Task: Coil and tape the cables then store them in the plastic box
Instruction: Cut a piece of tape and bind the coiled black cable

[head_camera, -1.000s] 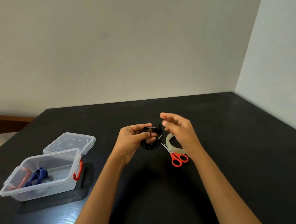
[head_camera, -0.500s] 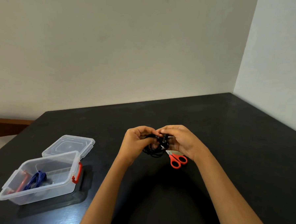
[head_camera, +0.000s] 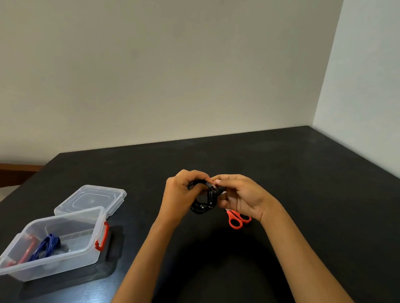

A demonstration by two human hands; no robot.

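A coiled black cable hangs above the middle of the black table, held between both hands. My left hand grips its left side with curled fingers. My right hand pinches the coil's top right, fingertips touching those of the left hand. The clear plastic box with red latches stands open at the near left; a coiled blue cable and a red one lie inside. The tape roll is hidden behind my right hand.
Orange-handled scissors lie on the table just below my right hand. The box's clear lid lies flat behind the box. Walls close off the table's far and right sides.
My right hand came down from an open pose above the tape roll onto the black coil and now pinches it. Both hands sit closer together; the tape roll became hidden.
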